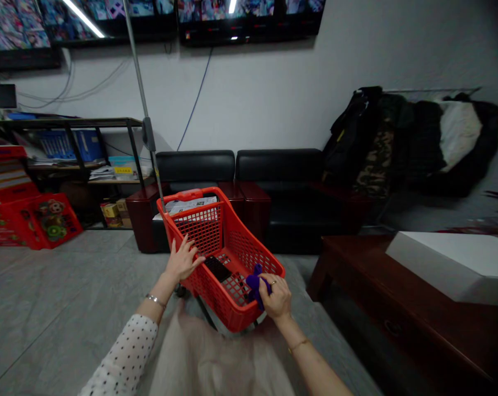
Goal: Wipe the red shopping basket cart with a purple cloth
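Observation:
In front of me stands a red plastic shopping cart [249,236] with latticed walls and a pole rising from its handle end. My right hand [277,296] is closed around a bunched purple cloth [255,283] at the near right rim of the basket. Fingers spread, my left hand [183,261] rests on or just over the cart's left rim; exact contact is hard to tell. A dark flat object or panel [218,268] shows at the basket's bottom. Printed paper [193,206] lies by the handle.
Black sofas [279,170] with wooden arms stand behind the cart. To the right is a brown wooden table [356,258] bearing a white box [450,258]. Red cartons [46,220] and a shelf [104,122] are at left. Coats [422,132] hang on the right.

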Action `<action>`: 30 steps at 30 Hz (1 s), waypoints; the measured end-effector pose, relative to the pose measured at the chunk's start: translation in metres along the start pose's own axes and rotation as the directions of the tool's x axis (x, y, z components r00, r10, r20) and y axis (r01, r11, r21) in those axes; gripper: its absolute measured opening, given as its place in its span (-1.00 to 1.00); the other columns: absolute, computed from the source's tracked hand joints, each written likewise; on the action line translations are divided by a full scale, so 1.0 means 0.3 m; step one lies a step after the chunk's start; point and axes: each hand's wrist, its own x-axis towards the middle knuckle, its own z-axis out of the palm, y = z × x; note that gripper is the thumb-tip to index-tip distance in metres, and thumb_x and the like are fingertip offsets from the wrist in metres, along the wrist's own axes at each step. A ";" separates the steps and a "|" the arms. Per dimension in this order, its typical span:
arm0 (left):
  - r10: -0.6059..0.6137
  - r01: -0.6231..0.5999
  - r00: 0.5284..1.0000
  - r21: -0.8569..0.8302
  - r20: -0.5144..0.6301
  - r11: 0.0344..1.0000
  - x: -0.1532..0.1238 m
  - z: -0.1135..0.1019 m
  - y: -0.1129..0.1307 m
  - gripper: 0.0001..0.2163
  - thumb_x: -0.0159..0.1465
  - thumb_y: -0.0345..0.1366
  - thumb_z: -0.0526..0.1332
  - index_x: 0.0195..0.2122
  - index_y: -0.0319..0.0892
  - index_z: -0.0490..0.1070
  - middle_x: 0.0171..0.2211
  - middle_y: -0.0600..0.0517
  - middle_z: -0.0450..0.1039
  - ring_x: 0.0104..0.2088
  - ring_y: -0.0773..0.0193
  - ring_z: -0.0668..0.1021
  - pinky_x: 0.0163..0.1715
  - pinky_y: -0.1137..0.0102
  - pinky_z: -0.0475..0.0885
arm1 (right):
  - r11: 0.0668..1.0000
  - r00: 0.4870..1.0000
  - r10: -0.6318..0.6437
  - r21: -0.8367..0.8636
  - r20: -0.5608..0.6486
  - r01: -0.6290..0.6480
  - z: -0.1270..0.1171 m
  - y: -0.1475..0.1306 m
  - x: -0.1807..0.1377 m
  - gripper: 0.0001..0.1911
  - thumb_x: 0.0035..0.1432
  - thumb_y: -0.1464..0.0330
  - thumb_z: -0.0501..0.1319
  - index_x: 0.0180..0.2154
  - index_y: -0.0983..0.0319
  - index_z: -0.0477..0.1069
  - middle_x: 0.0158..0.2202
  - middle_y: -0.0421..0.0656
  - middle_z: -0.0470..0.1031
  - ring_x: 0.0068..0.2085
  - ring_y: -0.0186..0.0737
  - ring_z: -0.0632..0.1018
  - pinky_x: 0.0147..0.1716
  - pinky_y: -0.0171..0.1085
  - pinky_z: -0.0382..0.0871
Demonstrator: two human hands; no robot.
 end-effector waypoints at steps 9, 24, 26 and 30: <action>-0.028 0.036 0.996 0.093 -0.088 0.995 -0.003 0.033 0.085 -0.50 0.29 0.16 0.01 -0.01 -0.12 0.42 0.11 -0.19 0.37 0.37 -0.11 0.07 0.31 -0.16 -0.19 | 0.973 0.973 0.227 -0.049 0.036 -0.225 0.032 0.036 0.086 -0.51 0.29 0.10 -0.07 -0.35 0.24 0.51 -0.33 -0.01 0.59 -0.28 -0.10 0.55 -0.22 -0.20 0.35; 0.042 -0.017 0.980 0.129 -0.192 0.992 0.011 -0.033 -0.010 -0.68 0.37 -0.05 0.02 -0.02 -0.03 0.45 0.01 -0.07 0.47 0.21 0.01 0.34 0.31 -0.19 -0.28 | 0.956 0.981 0.189 -0.220 -0.040 -0.193 0.106 0.110 0.124 -0.59 0.24 0.18 0.01 -0.23 0.27 0.54 -0.30 -0.01 0.56 -0.34 -0.15 0.49 -0.29 -0.24 0.24; 0.082 -0.033 0.969 0.208 -0.234 0.978 0.013 -0.071 -0.084 -0.72 0.35 -0.06 0.06 -0.07 -0.02 0.46 0.00 -0.07 0.47 0.19 -0.01 0.34 0.30 -0.18 -0.18 | 0.955 0.976 0.216 -0.205 -0.023 -0.216 0.119 0.166 0.156 -0.57 0.23 0.17 -0.01 -0.23 0.28 0.54 -0.28 -0.01 0.57 -0.35 -0.15 0.49 -0.29 -0.24 0.23; 0.097 -0.016 0.960 0.297 -0.262 0.955 0.003 -0.083 -0.107 -0.79 0.36 -0.12 0.06 -0.23 -0.01 0.47 -0.22 -0.02 0.50 -0.04 0.08 0.46 0.21 -0.03 0.09 | 0.943 0.958 0.285 -0.172 -0.016 -0.283 0.148 0.214 0.204 -0.56 0.23 0.15 -0.02 -0.22 0.28 0.52 -0.26 0.00 0.57 -0.33 -0.15 0.49 -0.30 -0.25 0.21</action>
